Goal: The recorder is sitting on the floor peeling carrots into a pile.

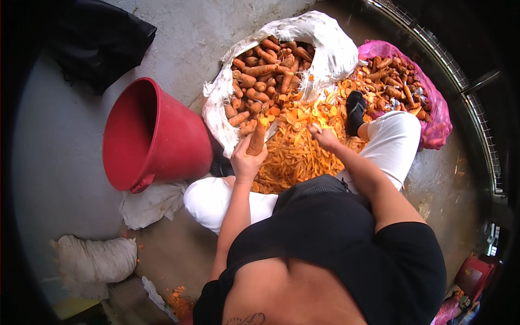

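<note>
Bare left grip (pixel 248 162): closed around the near end of a long, tapering orange carrot (pixel 257 142)
Carrot position: over the left side of a loose heap of thin orange peelings (pixel 292 158), just in front of a white woven sack (pixel 335 51) filled with whole carrots
Carrot axis: running away from the body, far end leaning slightly right, brighter yellow-orange at the tip
Bare right grip (pixel 325 138): to the right of the carrot, apart from it, above the peelings and roughly level with the carrot's upper half; fingers curled, cannot tell whether around a small tool or around nothing
Nearer hand: left, already on the carrot
Hidden: near end of the carrot, inside the left palm; bottom of the large red plastic bucket (pixel 181 138), lost in shadow
Hard to make out: right fingertips, small and blurred against bright peelings
</note>
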`<action>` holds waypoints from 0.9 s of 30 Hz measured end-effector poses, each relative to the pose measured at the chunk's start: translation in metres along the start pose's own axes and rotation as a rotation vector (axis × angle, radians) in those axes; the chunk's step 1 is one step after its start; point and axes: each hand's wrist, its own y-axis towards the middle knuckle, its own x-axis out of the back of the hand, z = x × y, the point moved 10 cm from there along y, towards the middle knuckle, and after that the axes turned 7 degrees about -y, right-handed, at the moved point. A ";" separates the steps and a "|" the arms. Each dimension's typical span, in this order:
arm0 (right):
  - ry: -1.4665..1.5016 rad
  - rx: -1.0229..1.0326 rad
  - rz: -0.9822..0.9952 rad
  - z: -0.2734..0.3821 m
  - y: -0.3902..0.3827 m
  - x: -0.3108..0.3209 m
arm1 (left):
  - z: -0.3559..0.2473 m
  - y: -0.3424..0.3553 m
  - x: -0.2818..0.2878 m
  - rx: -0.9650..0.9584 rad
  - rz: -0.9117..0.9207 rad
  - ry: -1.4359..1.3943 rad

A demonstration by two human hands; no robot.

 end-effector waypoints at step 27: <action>-0.546 0.283 -0.383 0.093 0.013 0.042 | 0.064 -0.039 -0.107 1.044 0.197 -1.400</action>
